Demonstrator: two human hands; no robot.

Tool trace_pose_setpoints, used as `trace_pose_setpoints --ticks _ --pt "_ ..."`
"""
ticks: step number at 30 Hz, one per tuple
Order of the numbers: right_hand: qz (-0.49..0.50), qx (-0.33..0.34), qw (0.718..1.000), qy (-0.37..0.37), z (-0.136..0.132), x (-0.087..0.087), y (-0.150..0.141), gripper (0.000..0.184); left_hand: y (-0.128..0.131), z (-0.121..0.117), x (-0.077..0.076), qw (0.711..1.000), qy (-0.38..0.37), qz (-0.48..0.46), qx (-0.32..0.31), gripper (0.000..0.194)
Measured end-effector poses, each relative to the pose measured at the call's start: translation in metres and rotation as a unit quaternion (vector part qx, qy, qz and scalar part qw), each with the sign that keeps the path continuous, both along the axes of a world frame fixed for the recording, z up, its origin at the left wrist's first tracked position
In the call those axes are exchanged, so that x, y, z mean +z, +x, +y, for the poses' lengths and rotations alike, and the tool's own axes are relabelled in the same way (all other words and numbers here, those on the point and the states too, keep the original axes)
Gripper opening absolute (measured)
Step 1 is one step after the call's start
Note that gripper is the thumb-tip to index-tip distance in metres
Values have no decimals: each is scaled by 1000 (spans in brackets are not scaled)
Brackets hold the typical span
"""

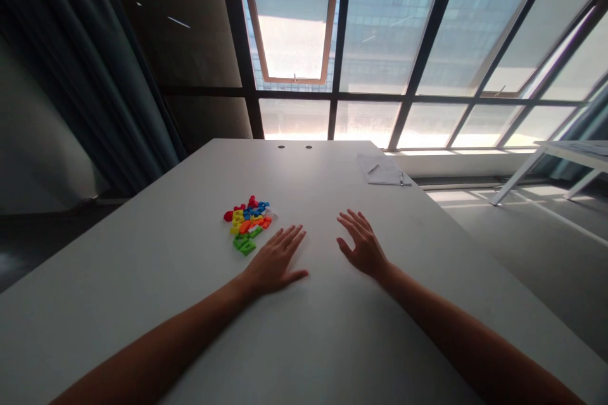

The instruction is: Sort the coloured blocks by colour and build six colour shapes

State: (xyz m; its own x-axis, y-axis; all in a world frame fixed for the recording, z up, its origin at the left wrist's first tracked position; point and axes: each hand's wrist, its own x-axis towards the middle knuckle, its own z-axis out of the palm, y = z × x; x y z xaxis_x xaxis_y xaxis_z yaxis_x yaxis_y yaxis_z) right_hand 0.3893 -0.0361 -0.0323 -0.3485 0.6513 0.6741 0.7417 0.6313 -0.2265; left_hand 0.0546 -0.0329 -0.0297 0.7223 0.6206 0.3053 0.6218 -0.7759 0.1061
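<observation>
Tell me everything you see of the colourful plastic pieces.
A small loose heap of glossy blocky plastic pieces in red, blue, yellow, orange, green and white, some with square holes, lies on the white table. The pieces touch and overlap. The bare left hand rests just beside it, apparently not touching.

The plastic puzzle pieces [247, 223] show a mixed cluster of red, blue, yellow, orange, green and white on a pale grey tabletop [313, 177], below black window mullions [430, 38] and a copper-coloured sash frame [291, 80].
</observation>
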Motion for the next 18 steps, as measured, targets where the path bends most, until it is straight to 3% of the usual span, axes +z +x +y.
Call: trace_pose_setpoints --ticks 3,8,18 --pt "-79 20 994 -69 -8 7 -4 75 -7 10 4 999 -38 27 -2 108" --pt "-189 43 944 -266 -8 8 -13 96 -7 19 6 987 -117 106 -24 115" --pt "-186 36 939 -286 -3 10 -13 99 -4 16 12 987 -132 93 -12 114"
